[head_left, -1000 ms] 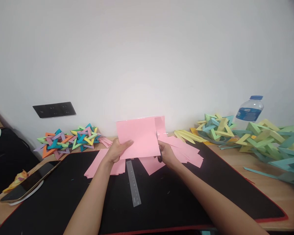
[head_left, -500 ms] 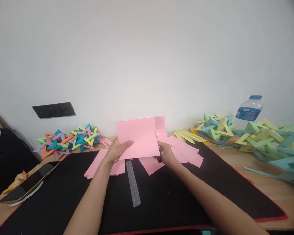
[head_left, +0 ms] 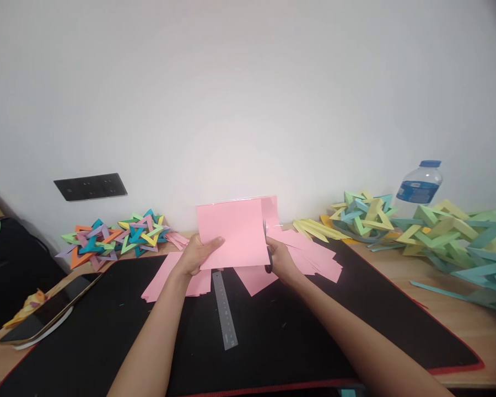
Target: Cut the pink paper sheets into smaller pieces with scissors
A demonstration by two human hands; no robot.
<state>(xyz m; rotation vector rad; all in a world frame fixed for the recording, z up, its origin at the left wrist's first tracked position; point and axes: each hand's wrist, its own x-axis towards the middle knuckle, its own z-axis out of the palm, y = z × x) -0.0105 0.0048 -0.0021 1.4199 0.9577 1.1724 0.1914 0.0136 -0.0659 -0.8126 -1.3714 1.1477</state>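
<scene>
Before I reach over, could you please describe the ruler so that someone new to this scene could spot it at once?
Find the wide black mat with red edging on the wooden table. Near its middle, just below the pink sheet that the left hand holds up, lies the ruler. It is a narrow, straight, gray strip with markings, unlike the plain pink papers nearby.

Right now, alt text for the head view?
A left hand holds up a pink paper sheet while the right hand holds dark-handled scissors at its right side. Below, a grey straight ruler lies on a black, red-edged mat flanked by spiky multicoloured folded-paper shapes.
</scene>
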